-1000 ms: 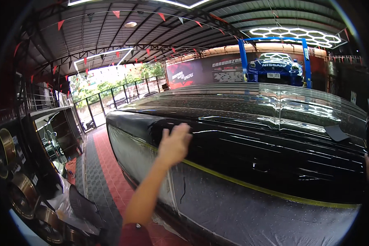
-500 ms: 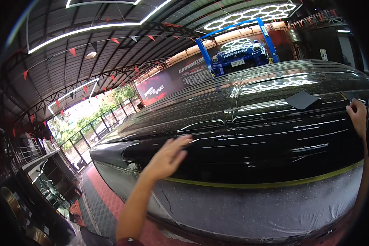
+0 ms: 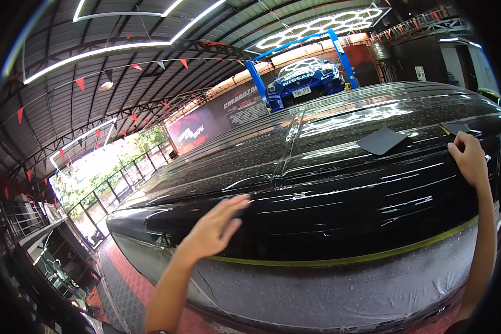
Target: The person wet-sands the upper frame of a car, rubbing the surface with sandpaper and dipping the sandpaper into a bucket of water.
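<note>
A glossy black vehicle roof (image 3: pixel 328 222) with a speckled upper surface stretches in front of me. My left hand (image 3: pixel 211 231) is over its near side, fingers stretched out and holding nothing; whether it touches the surface I cannot tell. At the right, my right hand (image 3: pixel 470 160) is closed in a pinch near the roof's edge, and what it holds, if anything, is hidden. Just behind those fingers shows a small grey sheet (image 3: pixel 459 128) beside a yellow strip. Left of this hand, a dark grey square sheet (image 3: pixel 383 141) lies flat on the roof.
Yellow-green tape (image 3: pixel 339 260) runs along the roof's lower border, above translucent plastic film (image 3: pixel 317 289) covering the vehicle's side. Beyond the roof, a blue car (image 3: pixel 303 83) stands at a blue lift (image 3: pixel 342 64). Red and grey floor tiles (image 3: pixel 122 273) show at the left.
The view has shifted rightward, so the roof and sheets appear farther left. My right hand and forearm show more fully, still pinched. My left hand stays outstretched over the near side.
</note>
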Action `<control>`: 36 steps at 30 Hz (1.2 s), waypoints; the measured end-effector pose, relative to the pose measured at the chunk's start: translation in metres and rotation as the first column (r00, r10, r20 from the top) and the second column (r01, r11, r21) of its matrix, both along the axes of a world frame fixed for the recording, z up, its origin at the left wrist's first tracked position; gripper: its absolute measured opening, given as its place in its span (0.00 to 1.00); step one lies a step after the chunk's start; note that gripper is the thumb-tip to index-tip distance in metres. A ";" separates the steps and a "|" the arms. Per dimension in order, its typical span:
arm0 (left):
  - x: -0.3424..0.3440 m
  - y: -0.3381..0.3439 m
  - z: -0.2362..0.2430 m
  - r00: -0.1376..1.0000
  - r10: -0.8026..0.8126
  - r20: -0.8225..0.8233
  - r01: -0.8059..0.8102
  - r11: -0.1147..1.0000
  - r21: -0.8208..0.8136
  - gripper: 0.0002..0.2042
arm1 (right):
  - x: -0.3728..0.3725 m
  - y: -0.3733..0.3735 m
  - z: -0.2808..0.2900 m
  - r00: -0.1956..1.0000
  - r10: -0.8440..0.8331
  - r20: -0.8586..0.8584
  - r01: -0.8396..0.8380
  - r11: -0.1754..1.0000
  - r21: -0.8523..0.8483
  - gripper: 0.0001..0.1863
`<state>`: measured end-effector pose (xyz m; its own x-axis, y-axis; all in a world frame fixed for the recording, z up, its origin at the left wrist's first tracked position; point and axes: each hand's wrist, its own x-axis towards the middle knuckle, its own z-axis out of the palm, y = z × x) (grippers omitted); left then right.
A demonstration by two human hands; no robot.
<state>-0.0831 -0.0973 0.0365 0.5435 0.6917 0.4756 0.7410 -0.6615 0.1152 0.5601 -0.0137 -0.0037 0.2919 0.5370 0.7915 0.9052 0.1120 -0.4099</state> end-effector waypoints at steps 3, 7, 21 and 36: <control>-0.007 0.001 0.004 0.999 0.020 0.027 -0.020 0.999 0.024 0.25 | -0.013 -0.001 0.012 0.999 0.000 -0.037 -0.003 0.998 -0.063 0.14; 0.096 0.026 0.005 0.962 -0.231 -0.145 0.243 0.967 0.073 0.25 | -0.008 -0.002 0.012 0.999 0.037 -0.024 -0.039 0.997 -0.061 0.14; 0.183 0.042 0.012 0.923 -0.275 -0.269 0.303 0.950 0.070 0.37 | -0.026 -0.023 0.023 0.998 0.049 -0.049 -0.049 0.999 0.011 0.15; 0.258 0.034 0.004 0.932 -0.191 -0.307 0.261 0.943 0.206 0.32 | -0.016 -0.034 0.031 0.996 0.086 -0.016 -0.087 0.991 -0.100 0.17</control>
